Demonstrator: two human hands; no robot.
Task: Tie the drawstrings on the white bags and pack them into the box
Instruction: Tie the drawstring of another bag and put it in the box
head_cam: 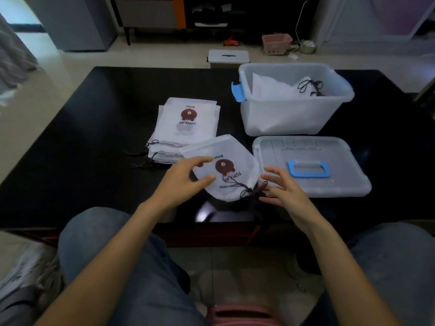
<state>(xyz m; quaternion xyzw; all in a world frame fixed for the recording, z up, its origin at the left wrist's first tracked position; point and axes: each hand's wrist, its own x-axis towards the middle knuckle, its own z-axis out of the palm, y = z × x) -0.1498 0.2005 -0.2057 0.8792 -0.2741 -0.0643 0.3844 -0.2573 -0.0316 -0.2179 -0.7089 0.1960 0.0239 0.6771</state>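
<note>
A white drawstring bag [231,184] with a brown bear print lies near the front of the black table [94,142]. Its mouth is gathered at the lower right, where the dark cords [249,190] bunch together. My left hand [183,180] hovers at the bag's left edge, thumb and forefinger apart over the fabric. My right hand [282,189] is beside the cords with its fingers spread, holding nothing. A stack of flat white bags [188,128] lies behind. The clear plastic box [282,118] with blue latches stands at the back right and holds white bags with dark cords.
The box's lid [341,180], with a blue handle, lies flat to the right of my right hand. A small lidded container [228,58] and a pink basket [276,43] sit on the floor beyond the table. My knees are below the table's front edge.
</note>
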